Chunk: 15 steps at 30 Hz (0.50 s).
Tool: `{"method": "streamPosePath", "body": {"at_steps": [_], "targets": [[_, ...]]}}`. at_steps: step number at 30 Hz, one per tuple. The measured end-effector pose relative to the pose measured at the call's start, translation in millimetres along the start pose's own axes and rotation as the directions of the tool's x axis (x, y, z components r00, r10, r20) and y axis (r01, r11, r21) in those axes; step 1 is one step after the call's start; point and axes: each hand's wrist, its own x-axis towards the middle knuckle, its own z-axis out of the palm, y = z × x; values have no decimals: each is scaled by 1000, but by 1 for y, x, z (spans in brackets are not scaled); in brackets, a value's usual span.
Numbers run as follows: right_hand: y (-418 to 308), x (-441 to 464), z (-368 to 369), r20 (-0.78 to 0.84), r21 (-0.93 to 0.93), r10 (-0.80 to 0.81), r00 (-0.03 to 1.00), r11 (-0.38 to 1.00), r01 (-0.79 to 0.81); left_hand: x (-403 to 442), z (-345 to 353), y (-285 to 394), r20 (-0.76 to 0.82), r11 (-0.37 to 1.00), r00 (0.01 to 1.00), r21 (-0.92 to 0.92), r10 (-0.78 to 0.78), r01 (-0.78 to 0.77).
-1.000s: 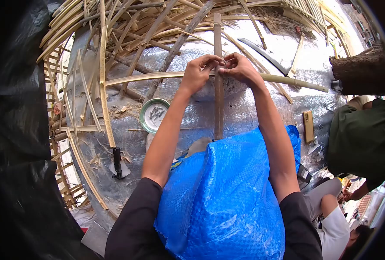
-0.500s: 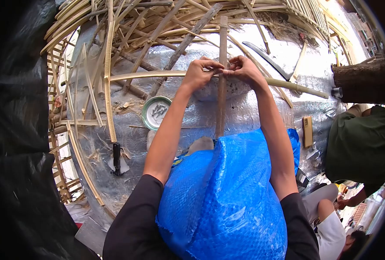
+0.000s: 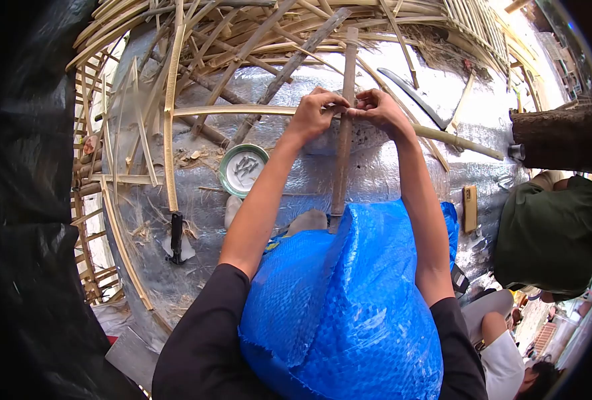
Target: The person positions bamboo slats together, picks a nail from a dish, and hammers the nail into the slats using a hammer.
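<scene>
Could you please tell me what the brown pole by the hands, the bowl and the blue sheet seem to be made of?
Pole: probably bamboo or wood, dull, given its brown, straight, slender look.
Bowl: perhaps enamelled metal, smooth and pale with a greenish rim; plastic is possible.
Sheet: likely woven plastic, glossy, with a fine visible weave.

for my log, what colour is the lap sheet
The lap sheet is bright blue; best view: head.
</scene>
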Motion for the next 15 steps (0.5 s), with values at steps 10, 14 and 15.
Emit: {"method": "streamPosePath", "body": {"at_steps": [10, 14, 15], "targets": [[-9, -4, -2, 23, 41, 37, 999, 998, -38, -1, 3, 1, -6, 992, 993, 45, 121, -120], [-12, -6, -2, 21, 51, 46, 999, 998, -47, -1, 6, -3, -18, 971, 974, 89, 224, -222], [-11, -6, -2, 20, 50, 46, 999, 998, -47, -1, 7, -2, -19, 971, 974, 88, 226, -223]]}}
